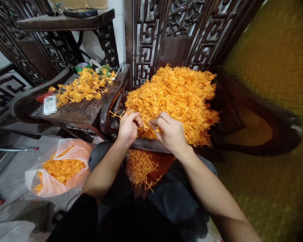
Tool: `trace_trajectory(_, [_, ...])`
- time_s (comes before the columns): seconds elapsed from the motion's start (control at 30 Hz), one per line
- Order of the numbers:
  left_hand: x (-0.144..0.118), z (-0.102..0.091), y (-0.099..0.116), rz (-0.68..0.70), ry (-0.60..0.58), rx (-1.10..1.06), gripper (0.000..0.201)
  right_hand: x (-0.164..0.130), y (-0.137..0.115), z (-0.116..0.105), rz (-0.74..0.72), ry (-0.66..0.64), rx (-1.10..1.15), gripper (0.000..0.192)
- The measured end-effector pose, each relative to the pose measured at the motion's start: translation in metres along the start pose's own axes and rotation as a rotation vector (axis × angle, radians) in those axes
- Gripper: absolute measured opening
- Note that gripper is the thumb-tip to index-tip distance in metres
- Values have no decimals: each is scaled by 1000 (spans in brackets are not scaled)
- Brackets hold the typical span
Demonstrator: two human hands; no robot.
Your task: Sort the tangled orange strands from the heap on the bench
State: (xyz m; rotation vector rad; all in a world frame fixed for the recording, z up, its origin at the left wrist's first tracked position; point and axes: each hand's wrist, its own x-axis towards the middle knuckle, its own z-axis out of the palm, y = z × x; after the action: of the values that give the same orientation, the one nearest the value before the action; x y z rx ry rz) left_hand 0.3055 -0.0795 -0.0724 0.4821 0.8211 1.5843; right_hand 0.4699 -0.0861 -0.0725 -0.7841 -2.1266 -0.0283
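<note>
Both hands work at the near edge of the orange sprig pile (174,97). The left hand (127,128) and right hand (170,132) each pinch thin orange sprigs (144,121) between fingertips.

I am finding nothing readable anywhere in front of me. The white label (49,105) lying on the dark wooden seat to my left is showing only a blurred patch, so its print is not making out as words or numbers. The green tape roll (82,66) behind the orange sprigs and the dark flat thing (80,13) on the shelf above are sitting too small and too dim for any lettering to be coming through.
</note>
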Motion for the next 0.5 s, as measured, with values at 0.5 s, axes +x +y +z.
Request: trace_trajectory(0.5, [2, 1, -2, 50, 88, 72, 32, 0, -7, 3, 51, -78, -76, 47])
